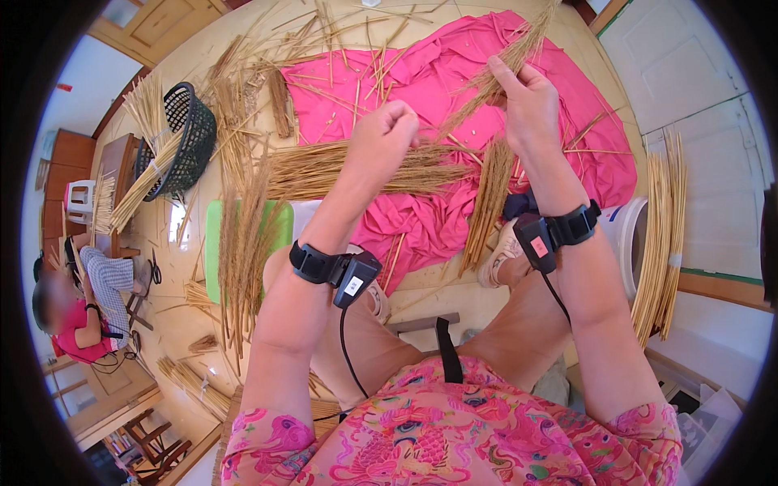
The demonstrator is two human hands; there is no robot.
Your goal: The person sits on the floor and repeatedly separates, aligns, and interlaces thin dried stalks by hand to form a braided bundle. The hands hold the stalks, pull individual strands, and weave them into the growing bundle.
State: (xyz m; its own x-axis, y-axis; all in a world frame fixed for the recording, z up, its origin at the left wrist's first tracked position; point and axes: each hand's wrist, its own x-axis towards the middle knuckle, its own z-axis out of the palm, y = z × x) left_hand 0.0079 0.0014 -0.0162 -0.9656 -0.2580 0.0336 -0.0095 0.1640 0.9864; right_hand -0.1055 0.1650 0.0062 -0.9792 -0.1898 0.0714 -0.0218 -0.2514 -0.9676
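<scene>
In the right hand (531,109), between thumb and fingers, clamped firmly: one feathery grass tuft (528,44), slanting above the upper right of one pink cloth (596,130); too fine for counting its stems. In the left hand (385,134), fingers curled together toward the palm, above the same cloth; impossible to tell if any stem is inside. Strapped on the wrists, two black devices, one on each side. Below the left hand, one broad pile of stalks (316,172) lying crosswise; below the right hand, one smaller plume bundle (489,194). Near the left forearm, one green board (213,243), partly covered with many long plumes (237,275). Farther left, one dark green basket (194,134) with two pale bundles (146,113). At the right, one white bucket (634,235) beside upright pale stalks (652,243). At the left edge, one other person (85,336), seated.
</scene>
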